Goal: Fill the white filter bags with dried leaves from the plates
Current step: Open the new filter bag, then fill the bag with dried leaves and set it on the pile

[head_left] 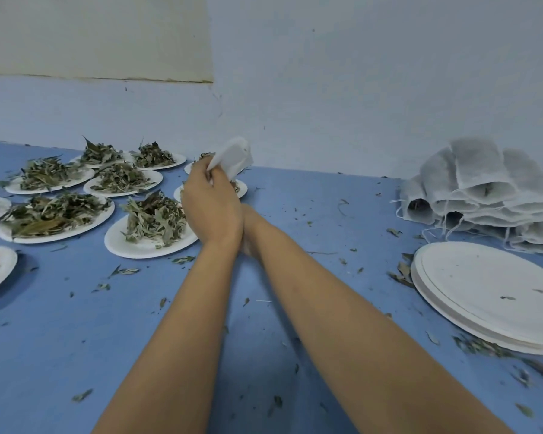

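At the left of the blue tabletop [264, 308] sit plates of dried leaves [151, 227]. At centre, the left hand [212, 208] grips a white filter bag [232, 158] above the far plates. The right hand [250, 220] is hidden behind it, so its grip cannot be told. At right lie stuffed bags [477, 189] and stacked empty plates [489, 292].

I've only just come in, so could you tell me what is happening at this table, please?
A person is filling bags. The left hand grips a white filter bag over the plates of dried leaves; the right hand is mostly hidden behind it. Filled bags are piled at right, beside a stack of plates.
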A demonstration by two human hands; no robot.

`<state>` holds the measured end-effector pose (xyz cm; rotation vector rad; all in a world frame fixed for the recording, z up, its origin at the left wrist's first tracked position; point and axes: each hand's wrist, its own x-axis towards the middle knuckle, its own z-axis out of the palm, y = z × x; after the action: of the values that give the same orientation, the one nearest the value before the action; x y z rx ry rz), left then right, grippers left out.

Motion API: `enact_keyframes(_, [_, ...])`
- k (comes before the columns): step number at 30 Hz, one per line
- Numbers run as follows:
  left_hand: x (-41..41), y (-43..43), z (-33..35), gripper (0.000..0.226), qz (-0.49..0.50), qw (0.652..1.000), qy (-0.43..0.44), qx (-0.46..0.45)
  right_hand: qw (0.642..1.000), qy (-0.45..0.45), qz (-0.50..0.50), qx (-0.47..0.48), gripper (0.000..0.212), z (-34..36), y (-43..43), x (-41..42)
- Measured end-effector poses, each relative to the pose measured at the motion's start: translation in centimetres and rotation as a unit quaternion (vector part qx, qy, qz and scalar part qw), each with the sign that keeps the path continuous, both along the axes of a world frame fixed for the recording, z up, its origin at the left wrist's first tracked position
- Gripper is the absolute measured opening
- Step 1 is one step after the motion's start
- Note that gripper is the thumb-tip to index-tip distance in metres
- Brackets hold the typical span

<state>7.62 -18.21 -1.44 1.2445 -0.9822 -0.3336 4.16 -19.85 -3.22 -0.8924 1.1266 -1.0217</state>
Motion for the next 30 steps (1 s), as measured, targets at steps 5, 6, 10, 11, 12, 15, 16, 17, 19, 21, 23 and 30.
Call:
enact_keyframes(5, [-0.8,0.6,0.3,0.024,-0.023,1.000,0.002,-0.003,0.999,0.042,-0.006,0.022,0.033,0.3,1.7,-4.0])
enact_keyframes(6, [-1.2,0.8,0.3,0.023,-0.031,1.000,0.000,-0.001,0.999,0.031,-0.008,0.029,0.028,0.4,2.3,-5.4])
enact_keyframes(10, [-3.4,2.0,0.5,0.023,-0.067,0.998,-0.014,0.013,0.993,0.070,-0.084,0.036,0.014,1.1,4.2,-11.1])
enact_keyframes(11, [-4.0,2.3,0.6,0.023,-0.077,0.997,-0.016,0.016,0.990,0.084,-0.103,0.036,0.014,1.4,4.8,-12.5])
enact_keyframes(12, [-4.5,2.5,0.6,0.024,-0.085,0.996,-0.020,0.019,0.987,0.099,-0.119,0.033,0.015,1.5,5.3,-13.8])
enact_keyframes(15, [-5.6,3.0,0.4,0.027,-0.069,0.996,-0.049,0.024,0.974,0.145,-0.174,0.028,0.016,1.7,6.3,-17.2])
enact_keyframes(16, [-5.7,3.1,0.2,0.029,-0.050,0.997,-0.052,0.028,0.966,0.174,-0.189,0.023,0.015,1.7,6.5,-18.0])
enact_keyframes(17, [-5.6,3.1,0.1,0.030,-0.029,0.998,-0.041,0.037,0.957,0.214,-0.198,0.016,0.014,1.6,6.7,-18.5])
enact_keyframes(19, [-5.2,2.9,-0.2,0.033,0.005,0.998,0.017,0.062,0.932,0.308,-0.193,0.004,0.017,1.6,7.0,-19.1])
enact_keyframes(21, [-5.0,2.6,-0.7,0.036,0.009,0.994,0.070,0.083,0.900,0.404,-0.165,-0.006,0.026,1.4,7.1,-19.3])
enact_keyframes(23, [-5.1,2.3,-1.4,0.038,-0.011,0.990,0.094,0.102,0.870,0.471,-0.143,-0.009,0.031,1.3,6.9,-19.1])
enact_keyframes(30, [-5.6,1.9,-2.8,0.038,-0.033,0.987,0.084,0.134,0.834,0.542,-0.106,-0.009,0.027,0.9,5.3,-18.2])
